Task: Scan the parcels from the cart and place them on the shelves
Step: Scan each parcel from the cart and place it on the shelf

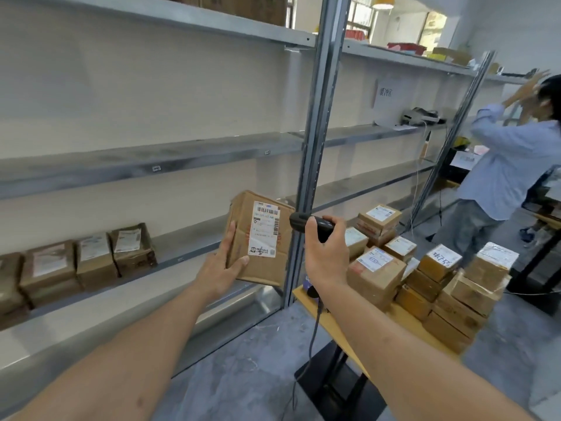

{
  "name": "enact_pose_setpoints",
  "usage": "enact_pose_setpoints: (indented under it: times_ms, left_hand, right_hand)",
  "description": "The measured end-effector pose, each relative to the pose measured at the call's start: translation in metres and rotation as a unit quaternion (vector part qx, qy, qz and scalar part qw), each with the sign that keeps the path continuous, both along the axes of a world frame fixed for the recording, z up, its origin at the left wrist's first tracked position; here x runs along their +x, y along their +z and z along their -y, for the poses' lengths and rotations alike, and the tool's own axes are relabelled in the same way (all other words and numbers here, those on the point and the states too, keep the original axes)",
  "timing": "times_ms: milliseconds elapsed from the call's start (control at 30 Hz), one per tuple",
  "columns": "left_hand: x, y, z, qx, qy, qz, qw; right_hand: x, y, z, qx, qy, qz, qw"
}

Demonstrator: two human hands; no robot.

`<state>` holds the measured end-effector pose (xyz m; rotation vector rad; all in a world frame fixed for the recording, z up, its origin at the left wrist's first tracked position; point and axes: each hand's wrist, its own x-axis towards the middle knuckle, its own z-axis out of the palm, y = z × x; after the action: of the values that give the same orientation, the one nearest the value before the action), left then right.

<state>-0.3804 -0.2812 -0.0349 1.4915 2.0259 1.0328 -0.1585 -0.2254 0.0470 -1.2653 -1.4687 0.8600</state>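
Note:
My left hand (223,264) grips a brown cardboard parcel (258,262) by its lower left corner, holding it upright with its white barcode label facing me. My right hand (326,255) holds a black handheld scanner (309,224) whose head points left at the label, a short gap from the parcel. The scanner's cable hangs down past the cart. Several more labelled parcels (376,268) are stacked on the wooden cart top (321,314) at the right. On the lower metal shelf (188,241) at the left stand several brown parcels (94,259) in a row.
A grey steel shelf upright (315,117) stands just behind the parcel and scanner. The middle shelf (151,159) is bare. A person in a blue shirt (510,165) stands at the far right with arms raised. A label printer (422,115) sits on the right shelf.

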Motion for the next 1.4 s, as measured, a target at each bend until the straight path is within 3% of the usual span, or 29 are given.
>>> enact_pose_setpoints:
  times_ms: [567,1400]
  left_hand:
    - [-0.163,-0.014,0.007,-0.072,0.101,0.221,0.967]
    - [-0.265,-0.082,-0.153,-0.132,0.329,0.304,0.884]
  right_hand:
    - [-0.195,-0.028,0.000,-0.034,0.070,0.010,0.997]
    - [-0.357,-0.122,-0.227,-0.119,0.302,0.086,0.942]
